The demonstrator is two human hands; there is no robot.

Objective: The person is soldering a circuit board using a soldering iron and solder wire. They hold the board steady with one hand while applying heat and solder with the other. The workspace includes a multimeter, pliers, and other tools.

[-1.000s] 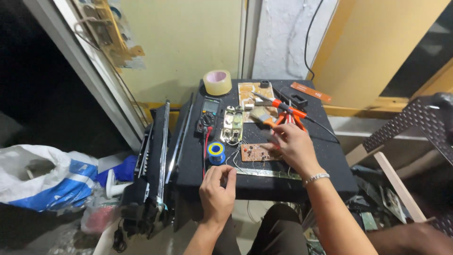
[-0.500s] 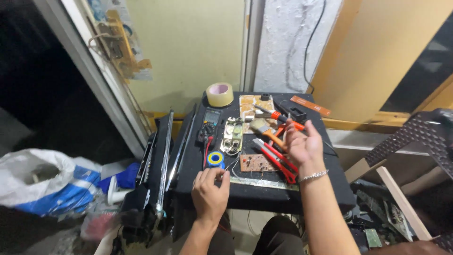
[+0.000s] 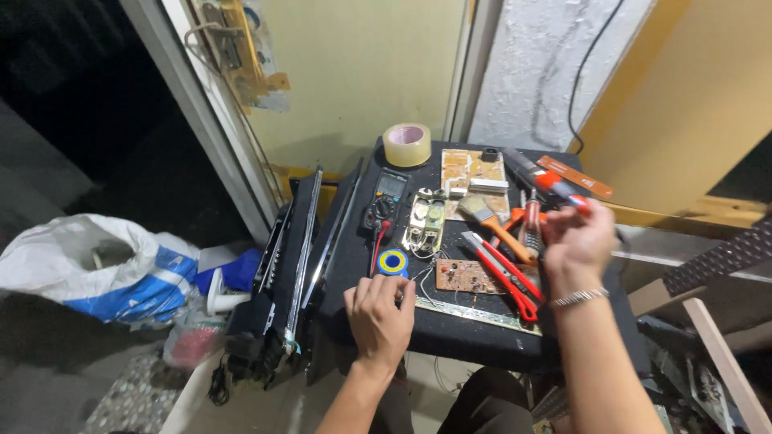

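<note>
Hands are working over a small black table (image 3: 450, 337) crowded with repair gear, and I am watching the right hand (image 3: 575, 241) rising off the tabletop. A second ago it was lying low among the tools beside the small brown circuit board (image 3: 469, 276); now it is lifting toward the table's right edge, fingers curling closed around a red-tipped tool (image 3: 563, 189) whose dark shaft is pointing up and left. The red pliers (image 3: 503, 269) are lying just beside the board, no longer under that hand.

I am seeing the left hand (image 3: 378, 313) resting on the near edge of the table, fingers bent and pressing down just below a small blue-and-yellow spool (image 3: 393, 262). Whether it is pinching anything I cannot tell; it has barely shifted.

Further back, a roll of tape (image 3: 406, 145) is sitting at the far edge, a dark meter (image 3: 388, 191) with red leads is lying behind the spool, and a paintbrush (image 3: 494, 221) is angling across the middle. To me, the lift suggests a tool has just been picked and the board is waiting, untouched.
</note>
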